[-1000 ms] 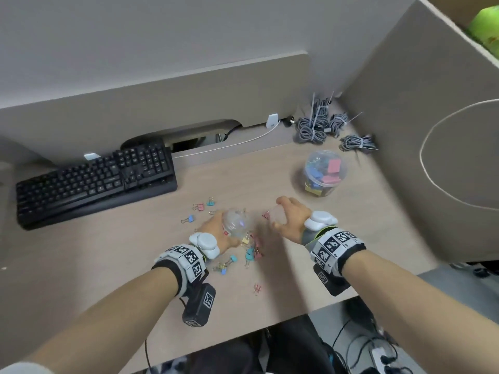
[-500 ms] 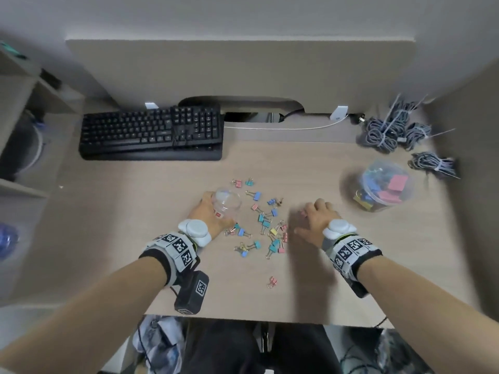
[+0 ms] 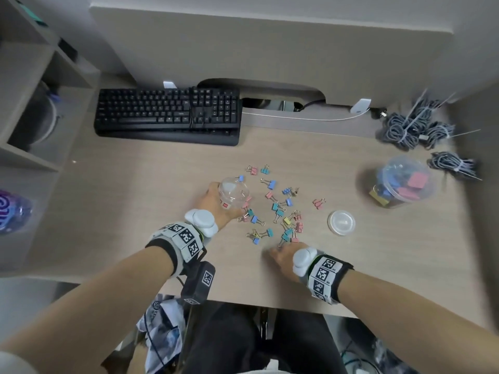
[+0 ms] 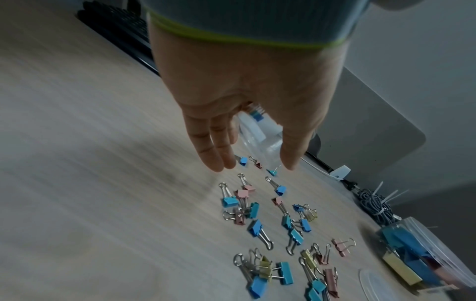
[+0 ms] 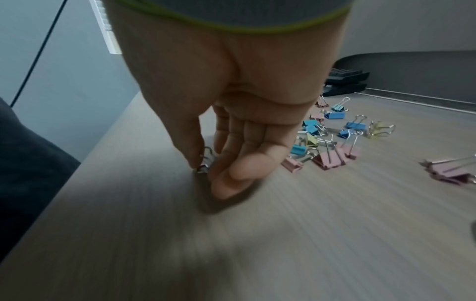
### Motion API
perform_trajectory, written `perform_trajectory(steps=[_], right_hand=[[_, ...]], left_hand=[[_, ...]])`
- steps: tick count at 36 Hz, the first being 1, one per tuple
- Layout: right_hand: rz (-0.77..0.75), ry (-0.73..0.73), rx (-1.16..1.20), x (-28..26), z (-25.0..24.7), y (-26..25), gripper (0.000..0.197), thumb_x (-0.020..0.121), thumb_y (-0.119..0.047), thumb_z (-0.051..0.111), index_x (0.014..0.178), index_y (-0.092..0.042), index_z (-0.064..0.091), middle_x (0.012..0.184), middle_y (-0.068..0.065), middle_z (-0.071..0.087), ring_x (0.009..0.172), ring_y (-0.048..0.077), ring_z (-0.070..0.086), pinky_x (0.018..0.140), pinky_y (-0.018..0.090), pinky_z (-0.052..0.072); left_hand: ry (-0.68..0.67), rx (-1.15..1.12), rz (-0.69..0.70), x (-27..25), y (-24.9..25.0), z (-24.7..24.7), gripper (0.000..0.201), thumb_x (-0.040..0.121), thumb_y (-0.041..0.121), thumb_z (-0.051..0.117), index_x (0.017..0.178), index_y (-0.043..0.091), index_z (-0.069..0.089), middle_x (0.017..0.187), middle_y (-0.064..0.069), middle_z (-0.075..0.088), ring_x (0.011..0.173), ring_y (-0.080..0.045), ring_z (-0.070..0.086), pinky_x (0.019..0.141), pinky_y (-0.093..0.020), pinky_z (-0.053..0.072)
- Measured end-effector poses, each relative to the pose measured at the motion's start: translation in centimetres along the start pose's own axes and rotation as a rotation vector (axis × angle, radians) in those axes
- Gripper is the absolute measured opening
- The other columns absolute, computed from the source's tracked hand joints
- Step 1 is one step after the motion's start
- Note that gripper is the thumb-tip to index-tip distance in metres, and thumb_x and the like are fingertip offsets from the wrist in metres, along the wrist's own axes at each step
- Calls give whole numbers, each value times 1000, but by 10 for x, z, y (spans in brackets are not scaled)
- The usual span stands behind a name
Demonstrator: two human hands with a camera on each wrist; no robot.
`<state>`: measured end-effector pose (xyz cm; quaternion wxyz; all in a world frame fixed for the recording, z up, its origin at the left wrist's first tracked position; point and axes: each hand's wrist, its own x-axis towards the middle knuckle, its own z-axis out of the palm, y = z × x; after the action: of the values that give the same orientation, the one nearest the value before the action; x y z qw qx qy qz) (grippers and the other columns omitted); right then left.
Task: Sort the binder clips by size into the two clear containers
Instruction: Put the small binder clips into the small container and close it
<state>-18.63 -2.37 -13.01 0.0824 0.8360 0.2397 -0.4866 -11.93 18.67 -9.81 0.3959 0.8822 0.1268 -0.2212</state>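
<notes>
Several small coloured binder clips lie scattered mid-desk. My left hand grips a small clear container, tipped on its side at the left edge of the pile. Near the desk's front edge, my right hand pinches one small binder clip between thumb and fingers on the desk; the head view hides that clip. A larger clear container at the right holds big clips. A clear round lid lies flat right of the pile.
A black keyboard sits at the back left. Bundled grey cables lie at the back right, with another bundle behind the larger container. A shelf unit stands at the left. The desk's front edge is just behind my right wrist.
My right hand has pulled back from the pile's right side to the lone clip near the front edge and pinched it. The lid now lies uncovered. My left hand keeps the small container.
</notes>
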Motion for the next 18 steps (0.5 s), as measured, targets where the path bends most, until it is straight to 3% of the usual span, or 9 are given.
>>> perform_trajectory(steps=[2, 6, 8, 11, 15, 18], right_hand=[[21, 38, 27, 3, -1, 3, 50, 98, -9, 42, 146, -10, 27, 137, 17, 51, 119, 36, 55, 92, 43, 48], [100, 168, 135, 11, -15, 16, 46, 94, -8, 46, 138, -12, 32, 120, 14, 60, 98, 33, 64, 75, 39, 51], [167, 260, 250, 12, -25, 25, 36, 96, -21, 48, 130, -13, 39, 117, 11, 60, 96, 32, 63, 72, 38, 49], [229, 412, 440, 13, -29, 45, 43, 93, -48, 50, 119, -15, 44, 109, 7, 57, 87, 27, 60, 74, 39, 53], [383, 596, 554, 10, -29, 77, 58, 84, -60, 56, 122, -19, 44, 117, 6, 47, 100, 28, 55, 82, 41, 50], [503, 560, 522, 10, -30, 89, 71, 78, -69, 57, 125, -19, 41, 122, 9, 44, 108, 32, 51, 81, 42, 46]], left_hand=[[2, 9, 2, -2, -3, -1, 73, 68, 35, 84, 125, 14, 44, 108, 2, 61, 94, -20, 61, 74, -27, 46], [7, 24, 7, -5, -6, -5, 75, 68, 37, 84, 127, 14, 44, 110, 2, 61, 91, -18, 59, 71, -24, 42], [9, 34, 5, -4, -9, -8, 75, 68, 37, 84, 128, 14, 44, 111, 1, 61, 92, -19, 59, 72, -25, 44], [2, 33, 0, -3, -11, -10, 75, 68, 36, 84, 128, 15, 44, 113, 0, 63, 95, -20, 61, 74, -27, 46], [5, 22, -2, -3, -12, -13, 75, 68, 35, 84, 128, 16, 43, 113, 0, 62, 97, -20, 61, 75, -27, 47], [-7, -4, -7, -3, -11, -13, 75, 70, 30, 83, 130, 15, 42, 116, 0, 61, 97, -20, 60, 75, -25, 45]])
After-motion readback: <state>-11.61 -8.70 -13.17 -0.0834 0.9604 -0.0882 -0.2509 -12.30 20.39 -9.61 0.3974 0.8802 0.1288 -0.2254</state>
